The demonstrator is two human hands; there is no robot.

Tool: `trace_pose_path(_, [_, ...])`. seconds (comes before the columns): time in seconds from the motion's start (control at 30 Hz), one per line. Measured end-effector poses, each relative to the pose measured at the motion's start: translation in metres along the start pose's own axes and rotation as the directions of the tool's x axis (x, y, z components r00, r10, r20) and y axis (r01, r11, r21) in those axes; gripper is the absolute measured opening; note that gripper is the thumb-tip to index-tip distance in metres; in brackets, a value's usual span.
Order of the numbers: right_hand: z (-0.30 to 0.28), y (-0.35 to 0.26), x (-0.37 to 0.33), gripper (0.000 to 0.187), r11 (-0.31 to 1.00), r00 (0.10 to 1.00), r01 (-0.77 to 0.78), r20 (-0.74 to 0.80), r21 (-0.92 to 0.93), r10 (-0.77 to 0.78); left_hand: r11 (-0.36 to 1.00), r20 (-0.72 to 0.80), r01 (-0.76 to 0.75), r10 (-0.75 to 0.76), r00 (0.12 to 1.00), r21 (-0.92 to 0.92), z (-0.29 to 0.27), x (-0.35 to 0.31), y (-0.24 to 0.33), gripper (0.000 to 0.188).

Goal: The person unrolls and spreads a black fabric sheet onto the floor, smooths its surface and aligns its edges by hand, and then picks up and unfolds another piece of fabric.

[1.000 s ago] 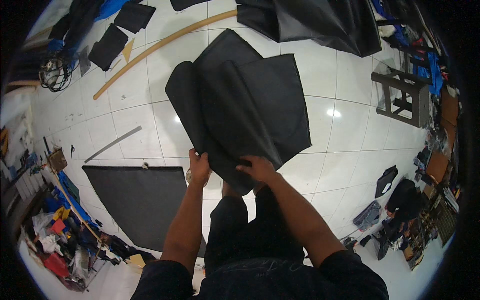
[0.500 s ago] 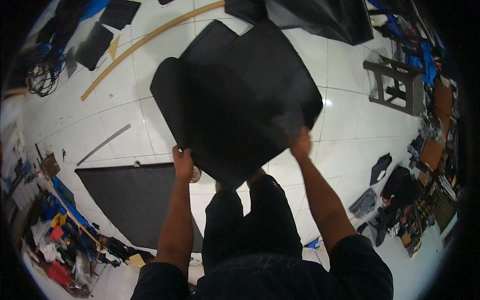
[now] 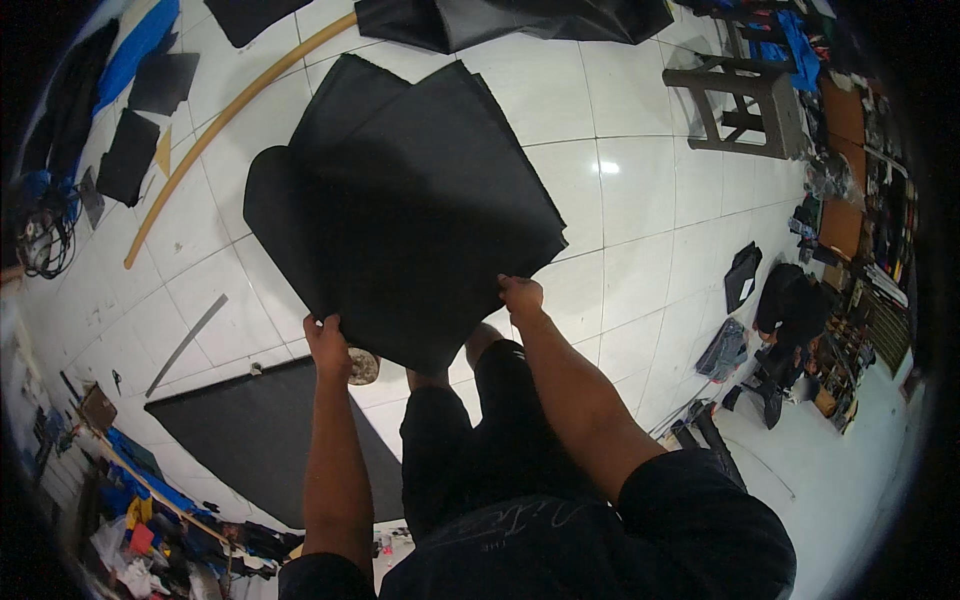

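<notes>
A large black sheet, folded over with a rounded fold at its left, spreads out in front of my legs. My left hand pinches its lower left edge, thumb and fingers closed on the material. At the lower right edge my right hand grips the same sheet between thumb and fingers. Overlapping layers with offset corners show along the far side. Another dark flat sheet lies on the floor beneath my left forearm, and a small round patterned object sits beside my left wrist.
White floor tiles surround the sheet. A long curved tan strip lies at the far left, near black offcuts. Black sheeting is at the back. A grey stool stands far right, with clutter along that side.
Both hands and the folded sheet have shifted left in the view. My right hand has come closer to my left. The view itself has turned somewhat, with the stool now further left.
</notes>
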State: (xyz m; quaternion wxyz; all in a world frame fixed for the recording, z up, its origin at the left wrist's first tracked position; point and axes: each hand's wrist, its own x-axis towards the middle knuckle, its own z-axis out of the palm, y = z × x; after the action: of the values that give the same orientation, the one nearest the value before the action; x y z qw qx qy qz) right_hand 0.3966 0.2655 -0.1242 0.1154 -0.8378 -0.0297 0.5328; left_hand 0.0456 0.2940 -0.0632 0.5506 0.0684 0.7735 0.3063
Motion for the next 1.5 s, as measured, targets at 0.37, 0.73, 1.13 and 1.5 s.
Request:
trace_pose_path(0.37, [0.006,0.004,0.024,0.026,0.943,1.0,-0.007,-0.019,-0.333,0.001,0.998,-0.001,0.018,-0.018,1.0,0.059,0.007,-0.007,0.008,0.047])
trace_pose_path(0.73, [0.021,-0.072,-0.043,0.02,0.757,0.719,0.588,-0.245,-0.284,-0.651,0.982,-0.013,-0.02,0.023,1.0,0.19,0.003,0.001,0.005,0.047])
trace_pose_path(1.13, [0.089,-0.154,-0.196,0.014,0.668,0.459,0.555,0.487,0.496,-0.743,0.994,0.065,-0.01,0.002,0.998,0.111,-0.008,0.023,-0.036,0.042])
trace_pose_path(1.5, [0.117,-0.06,-0.046,0.041,0.767,0.711,0.639,0.431,-0.065,-0.556,0.997,0.154,-0.005,-0.007,0.988,0.076,0.015,0.006,-0.019,0.039])
